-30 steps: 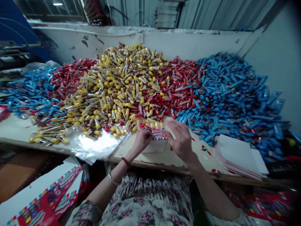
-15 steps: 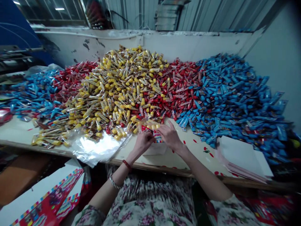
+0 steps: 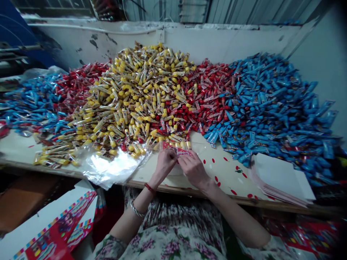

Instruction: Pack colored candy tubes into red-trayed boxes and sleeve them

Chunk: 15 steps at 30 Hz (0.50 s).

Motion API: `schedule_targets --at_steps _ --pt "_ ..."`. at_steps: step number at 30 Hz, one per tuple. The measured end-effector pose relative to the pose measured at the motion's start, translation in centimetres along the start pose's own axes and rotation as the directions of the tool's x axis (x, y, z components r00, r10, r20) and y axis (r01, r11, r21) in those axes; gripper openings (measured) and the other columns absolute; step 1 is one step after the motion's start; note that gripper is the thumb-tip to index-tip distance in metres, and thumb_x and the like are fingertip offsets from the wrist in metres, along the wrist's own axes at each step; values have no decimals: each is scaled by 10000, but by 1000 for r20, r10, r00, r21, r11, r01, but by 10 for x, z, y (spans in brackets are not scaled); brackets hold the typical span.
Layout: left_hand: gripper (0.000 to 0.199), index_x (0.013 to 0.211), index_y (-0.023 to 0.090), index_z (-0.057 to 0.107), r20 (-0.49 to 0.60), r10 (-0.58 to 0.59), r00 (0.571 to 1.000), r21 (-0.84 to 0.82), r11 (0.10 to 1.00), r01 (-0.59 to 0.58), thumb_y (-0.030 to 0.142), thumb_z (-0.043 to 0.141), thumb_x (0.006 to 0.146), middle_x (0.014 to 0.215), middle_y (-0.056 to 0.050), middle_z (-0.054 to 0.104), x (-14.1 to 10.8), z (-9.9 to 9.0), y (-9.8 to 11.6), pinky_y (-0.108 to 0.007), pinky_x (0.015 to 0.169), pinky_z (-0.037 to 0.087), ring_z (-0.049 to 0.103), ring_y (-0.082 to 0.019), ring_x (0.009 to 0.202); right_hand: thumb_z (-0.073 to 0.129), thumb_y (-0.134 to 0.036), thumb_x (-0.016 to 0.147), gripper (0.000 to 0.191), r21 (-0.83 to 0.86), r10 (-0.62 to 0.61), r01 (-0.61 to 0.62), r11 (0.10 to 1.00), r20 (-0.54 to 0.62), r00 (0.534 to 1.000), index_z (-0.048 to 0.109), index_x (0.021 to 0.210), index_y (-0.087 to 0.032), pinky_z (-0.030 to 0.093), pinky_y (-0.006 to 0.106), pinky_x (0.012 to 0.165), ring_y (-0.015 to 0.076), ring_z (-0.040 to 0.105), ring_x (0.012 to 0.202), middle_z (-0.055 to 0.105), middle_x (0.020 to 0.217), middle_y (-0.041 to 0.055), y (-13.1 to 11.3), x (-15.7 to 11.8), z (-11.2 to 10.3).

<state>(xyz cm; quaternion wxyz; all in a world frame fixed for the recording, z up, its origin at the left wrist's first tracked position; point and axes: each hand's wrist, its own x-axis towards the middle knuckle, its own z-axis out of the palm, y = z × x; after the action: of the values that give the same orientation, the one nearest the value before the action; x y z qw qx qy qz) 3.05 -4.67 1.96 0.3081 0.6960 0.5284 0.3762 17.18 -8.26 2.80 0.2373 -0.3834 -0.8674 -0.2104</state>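
Observation:
My left hand (image 3: 165, 164) and my right hand (image 3: 193, 169) meet at the table's front edge, with fingers pinching a red printed card (image 3: 177, 151) from both sides. Along the card's far side stands a row of wrapped sticks with yellow caps (image 3: 175, 145). A white carton piece (image 3: 173, 170) is mostly hidden under my hands. Directly behind them rises a large heap of yellow-wrapped sticks (image 3: 135, 101), with red-wrapped sticks (image 3: 208, 94) and blue-wrapped sticks (image 3: 271, 104) to its right.
Crinkled clear plastic film (image 3: 111, 168) lies left of my hands. A stack of white and pink cards (image 3: 279, 177) sits on the right of the red-spotted table top (image 3: 227, 173). More blue sticks (image 3: 32, 101) lie far left. Printed cartons (image 3: 56, 224) stand below the front edge.
My hands have drawn together onto the red card, and my right hand has come down from above it. The white carton piece is now mostly covered, and the view has tilted slightly.

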Motion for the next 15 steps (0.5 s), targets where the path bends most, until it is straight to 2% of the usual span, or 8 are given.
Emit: schedule_targets --at_steps 2,4,6,8,9,11,13,15 --pt "165 575 149 646 -32 28 999 15 1000 -28 53 595 698 592 7 622 -6 3 -1 -228 607 390 545 -117 595 369 -58 895 307 46 54 -51 998 -47 997 667 877 -129 397 415 1003 167 631 780 702 796 73 -5 -8 6" --pt "138 613 171 659 -71 34 997 99 995 -27 113 630 736 683 -9 645 -10 5 0 -273 714 417 578 -154 728 384 -61 894 303 91 113 -104 990 -102 988 669 970 -128 361 419 1048 160 647 861 721 884 82 -10 -18 13" --pt "71 683 198 682 -119 11 993 226 974 17 227 686 747 836 -33 660 -12 5 0 -352 834 404 567 -212 913 407 -62 890 307 106 154 -141 984 -127 980 659 1054 -125 320 438 1086 168 646 961 723 976 96 -14 -27 18" --pt "141 777 215 693 -174 -1 985 335 940 60 339 731 721 1009 -60 642 -11 0 -4 -425 898 375 521 -266 1045 421 -59 888 316 93 164 -153 984 -126 978 655 1091 -125 286 461 1112 179 634 1030 716 1033 107 -17 -33 22" --pt "184 820 217 691 -181 16 983 365 929 53 362 737 715 1060 -69 630 -11 -6 -8 -440 905 374 513 -276 1067 427 -60 888 315 83 163 -153 985 -127 979 657 1094 -123 275 469 1120 184 629 1048 712 1050 112 -18 -34 23" --pt "162 872 214 677 -158 101 982 374 927 -35 327 701 758 1077 -68 632 -12 -23 -19 -427 907 391 537 -257 1061 437 -60 887 306 68 155 -147 987 -131 979 663 1085 -114 262 475 1132 190 627 1058 707 1069 116 -19 -36 24" --pt "68 849 208 661 -153 211 965 343 928 -149 243 606 829 982 -50 662 -20 -46 -33 -378 883 430 587 -208 983 436 -51 883 310 50 139 -134 990 -129 982 665 1085 -103 254 480 1138 196 625 1065 702 1084 117 -20 -37 24" --pt "127 842 205 640 -255 268 929 330 927 -177 202 516 870 891 -38 667 -32 -70 -44 -336 834 471 614 -172 883 423 -41 877 338 24 118 -116 993 -108 987 656 1115 -99 268 482 1132 207 613 1091 689 1119 120 -20 -39 24"
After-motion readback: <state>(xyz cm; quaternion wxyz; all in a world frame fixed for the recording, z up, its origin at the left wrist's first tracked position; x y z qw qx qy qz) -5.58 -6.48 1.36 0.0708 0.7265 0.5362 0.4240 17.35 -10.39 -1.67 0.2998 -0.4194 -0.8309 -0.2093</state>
